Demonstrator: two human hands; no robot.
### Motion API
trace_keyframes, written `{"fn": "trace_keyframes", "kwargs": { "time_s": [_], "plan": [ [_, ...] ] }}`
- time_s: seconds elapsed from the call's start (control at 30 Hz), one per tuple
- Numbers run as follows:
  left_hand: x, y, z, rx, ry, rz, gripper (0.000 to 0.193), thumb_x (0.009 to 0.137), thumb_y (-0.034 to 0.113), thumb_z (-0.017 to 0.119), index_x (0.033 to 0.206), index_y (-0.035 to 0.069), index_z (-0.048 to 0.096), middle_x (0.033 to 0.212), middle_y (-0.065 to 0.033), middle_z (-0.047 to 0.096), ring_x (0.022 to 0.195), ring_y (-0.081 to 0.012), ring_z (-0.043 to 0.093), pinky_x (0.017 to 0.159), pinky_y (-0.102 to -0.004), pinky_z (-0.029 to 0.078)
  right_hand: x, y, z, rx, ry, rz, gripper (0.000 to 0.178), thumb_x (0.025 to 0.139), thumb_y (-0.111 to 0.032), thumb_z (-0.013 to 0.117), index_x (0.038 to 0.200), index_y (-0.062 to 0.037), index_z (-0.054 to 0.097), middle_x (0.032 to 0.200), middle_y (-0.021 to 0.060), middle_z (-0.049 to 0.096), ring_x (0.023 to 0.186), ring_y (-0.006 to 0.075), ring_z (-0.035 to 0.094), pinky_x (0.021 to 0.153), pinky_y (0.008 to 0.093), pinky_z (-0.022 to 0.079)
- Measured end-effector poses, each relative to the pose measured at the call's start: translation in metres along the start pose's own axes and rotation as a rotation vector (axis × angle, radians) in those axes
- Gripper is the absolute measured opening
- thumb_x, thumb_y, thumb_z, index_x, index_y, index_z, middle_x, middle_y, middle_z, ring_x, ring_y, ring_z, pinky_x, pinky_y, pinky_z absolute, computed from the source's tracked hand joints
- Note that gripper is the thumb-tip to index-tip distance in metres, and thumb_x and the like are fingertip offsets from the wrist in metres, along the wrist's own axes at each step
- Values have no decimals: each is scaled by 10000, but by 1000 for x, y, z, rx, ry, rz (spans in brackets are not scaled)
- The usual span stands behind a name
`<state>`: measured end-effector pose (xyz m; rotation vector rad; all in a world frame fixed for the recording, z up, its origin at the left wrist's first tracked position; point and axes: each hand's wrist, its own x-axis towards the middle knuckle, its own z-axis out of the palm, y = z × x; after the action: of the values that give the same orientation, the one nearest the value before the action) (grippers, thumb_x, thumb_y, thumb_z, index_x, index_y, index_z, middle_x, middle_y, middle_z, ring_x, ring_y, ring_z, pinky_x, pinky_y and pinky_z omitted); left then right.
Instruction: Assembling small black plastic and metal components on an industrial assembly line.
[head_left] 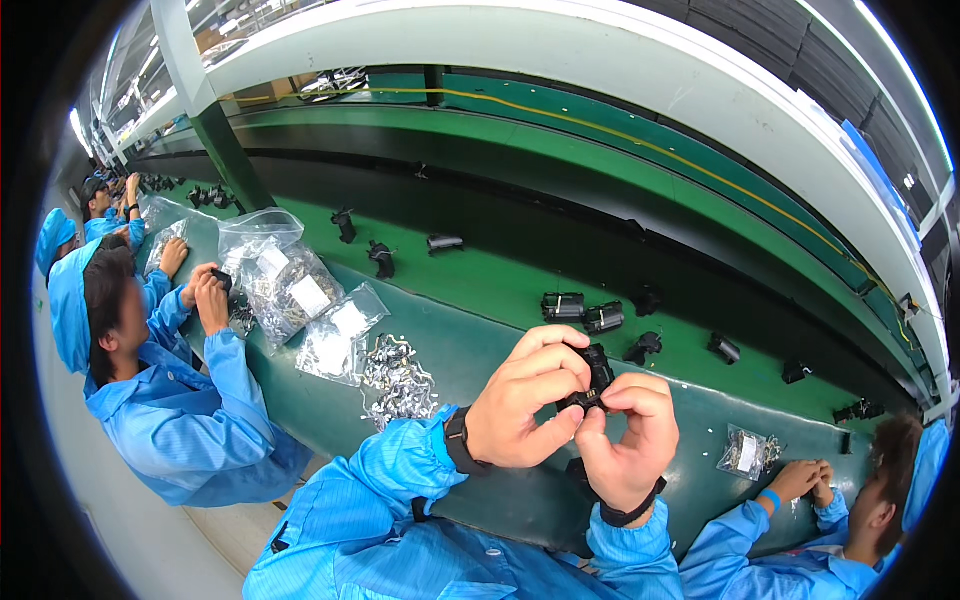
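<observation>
In front of my chest, my left hand (522, 402) wraps its fingers and thumb round a small black plastic part (600, 368) with short gold-coloured pieces on its near end. My right hand (634, 432) pinches that same end between thumb and forefinger. Whether a tiny piece sits in that pinch is hidden. Left of my left hand, a loose heap of small bent metal pieces (398, 382) lies on the green worktop (480, 345). Another dark object (576, 470) shows partly behind my hands.
Clear bags (282, 280) of metal pieces lie to the left, and a smaller bag (745, 452) lies to the right. Several black parts (563, 306) rest on the green belt (500, 275) beyond the worktop. Co-workers in blue (190, 400) sit on both sides.
</observation>
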<state>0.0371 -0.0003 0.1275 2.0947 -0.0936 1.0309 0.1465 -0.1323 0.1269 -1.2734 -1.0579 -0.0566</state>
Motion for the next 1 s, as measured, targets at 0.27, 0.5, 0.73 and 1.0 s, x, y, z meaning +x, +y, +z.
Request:
{"fn": "trace_keyframes", "kwargs": {
  "time_s": [0.27, 0.5, 0.73, 1.0],
  "plan": [
    [-5, -6, 4, -24, 104, -45, 179, 885, 165, 651, 897, -13, 635, 1024, -134, 619, 1142, -397, 578, 1001, -486, 457, 8, -2, -6, -46, -178, -63, 316, 766, 98, 768, 1048, -1, 666, 1022, 149, 667, 816, 208, 677, 684, 316, 565],
    [-4, -5, 2, -64, 149, -41, 350, 982, 313, 566, 884, -16, 634, 1025, -159, 622, 1132, -398, 578, 998, -492, 441, 7, -5, -7, 17, -245, -40, 331, 784, 75, 785, 1088, 10, 670, 1035, 156, 683, 825, 194, 678, 706, 298, 564],
    [-6, -6, -5, -32, 90, 3, 145, 817, 97, 606, 922, -2, 617, 1053, -149, 598, 1131, -411, 562, 1001, -489, 451, 11, -6, -6, -52, -258, -90, 345, 767, 61, 791, 1087, 7, 672, 991, 153, 692, 846, 246, 690, 710, 321, 562],
    [-5, -1, -2, 12, 129, 15, 176, 874, 169, 642, 923, 1, 621, 1066, -155, 591, 1138, -408, 550, 1000, -493, 448, 6, -6, -8, 37, -193, -19, 350, 792, 88, 787, 1108, 8, 658, 1007, 146, 684, 790, 156, 673, 640, 264, 529]
  ]
}}
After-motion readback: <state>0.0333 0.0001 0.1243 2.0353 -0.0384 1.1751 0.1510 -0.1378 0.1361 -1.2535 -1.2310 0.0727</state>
